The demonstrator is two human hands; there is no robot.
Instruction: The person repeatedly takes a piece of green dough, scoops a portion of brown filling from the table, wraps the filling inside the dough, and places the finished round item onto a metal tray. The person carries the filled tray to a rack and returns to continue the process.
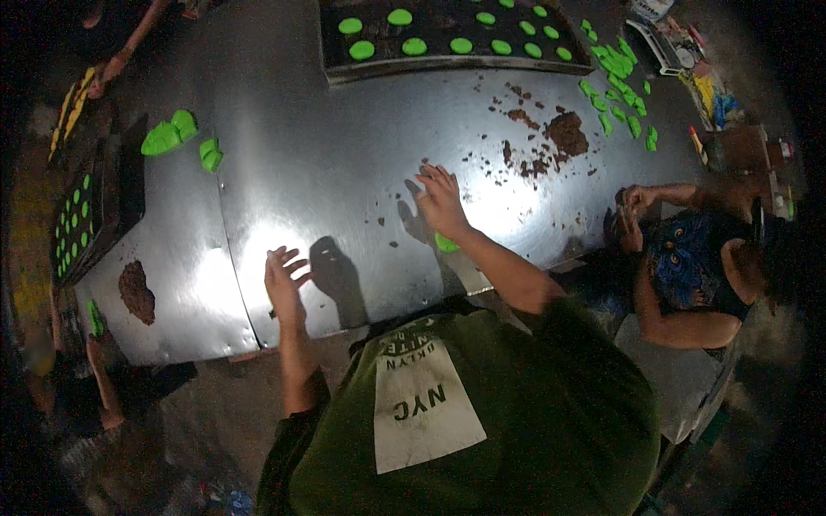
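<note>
My left hand (286,284) hovers over the near part of the metal table (310,172), fingers apart and holding nothing; its shadow falls beside it. Farther forward, my right hand (440,199) is stretched out with spread fingers, and nothing shows in its grip. Partly hidden by my right wrist, a bright green dough-like piece (446,243) lies on the metal. A crumbly brown mass (567,134) sits to the right of that hand, with loose crumbs around it.
A dark tray (447,65) with rows of green rounds stands at the far edge; another tray (101,225) is at left. Green lumps (163,136) and green pieces (615,77) lie about. A brown pile (136,292) is at left. Co-workers' hands (635,206) are at right; others work at left.
</note>
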